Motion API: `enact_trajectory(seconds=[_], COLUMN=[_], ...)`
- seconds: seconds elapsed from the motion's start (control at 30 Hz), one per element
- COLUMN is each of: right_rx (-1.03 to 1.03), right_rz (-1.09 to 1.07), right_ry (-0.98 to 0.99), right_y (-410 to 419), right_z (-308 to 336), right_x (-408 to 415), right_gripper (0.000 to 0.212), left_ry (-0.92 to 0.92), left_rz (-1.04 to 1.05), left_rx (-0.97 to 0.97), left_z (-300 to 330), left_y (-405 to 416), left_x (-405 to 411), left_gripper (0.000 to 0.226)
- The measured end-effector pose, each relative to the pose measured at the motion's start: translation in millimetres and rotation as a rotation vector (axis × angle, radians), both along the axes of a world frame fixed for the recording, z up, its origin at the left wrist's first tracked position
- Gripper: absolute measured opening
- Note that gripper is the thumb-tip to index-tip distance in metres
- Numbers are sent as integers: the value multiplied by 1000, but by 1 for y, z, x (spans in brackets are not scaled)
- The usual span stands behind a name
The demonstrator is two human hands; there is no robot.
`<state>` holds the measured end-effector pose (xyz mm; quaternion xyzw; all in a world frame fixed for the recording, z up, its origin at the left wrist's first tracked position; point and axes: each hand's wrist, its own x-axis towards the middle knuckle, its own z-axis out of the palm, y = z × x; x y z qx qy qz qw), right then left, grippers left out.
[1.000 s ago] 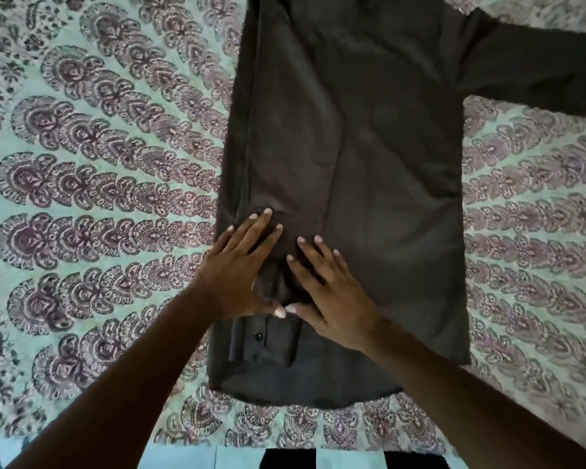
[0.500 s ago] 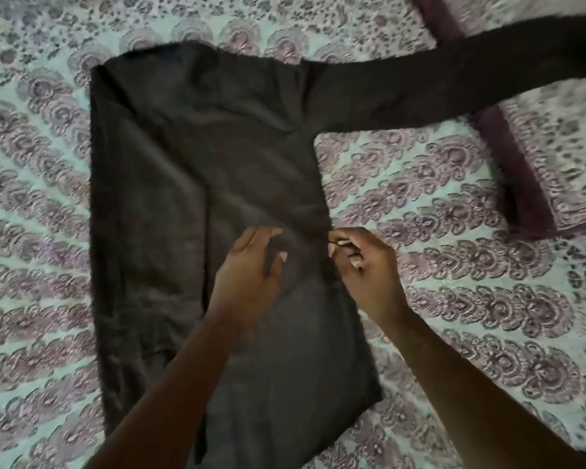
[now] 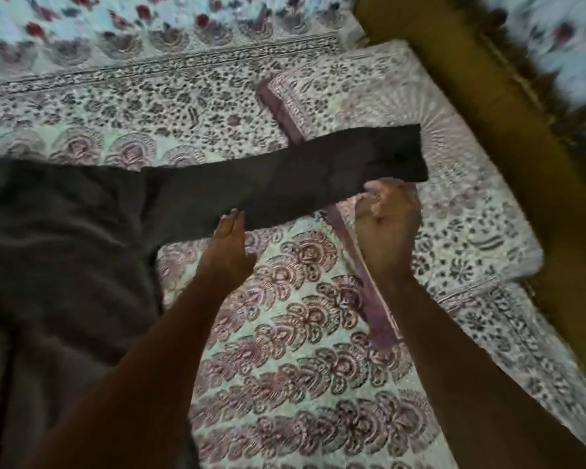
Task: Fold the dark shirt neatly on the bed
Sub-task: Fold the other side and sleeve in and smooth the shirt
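Dark shirt (image 3: 58, 252) fills the frame's left; its sleeve (image 3: 285, 184) runs rightward toward centre-right. The right hand (image 3: 388, 220), curled, reaches the cuff end, grip unclear; the left hand (image 3: 230, 245), flat-fingered, touches mid-sleeve.

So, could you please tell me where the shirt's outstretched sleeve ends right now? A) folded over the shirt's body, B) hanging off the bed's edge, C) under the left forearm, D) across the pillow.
D: the sleeve stretches right from the shirt, its cuff lying on the pillow.
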<state>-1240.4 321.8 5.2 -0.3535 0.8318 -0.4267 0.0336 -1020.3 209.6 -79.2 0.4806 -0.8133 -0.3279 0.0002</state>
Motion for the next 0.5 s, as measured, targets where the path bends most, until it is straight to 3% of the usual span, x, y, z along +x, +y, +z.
enact_trajectory(seconds=[0.1, 0.2, 0.33, 0.43, 0.5], right_rx=[106, 275, -21, -161, -149], right_rz=[-278, -472, -384, -96, 183], right_ry=[48, -102, -143, -86, 4], right_y=[-22, -47, -63, -57, -48], right_z=[1, 6, 4, 2, -3], right_x=[-37, -53, -48, 2, 43], right_gripper=[45, 65, 49, 35, 27], left_ry=[-45, -62, 4, 382, 729], left_rz=[82, 86, 80, 339, 568], left_rx=[-21, -20, 28, 247, 600], left_z=[-12, -12, 4, 32, 62], left_y=[-1, 2, -2, -1, 1], left_x=[-15, -16, -16, -15, -12], left_gripper=[88, 88, 79, 40, 39])
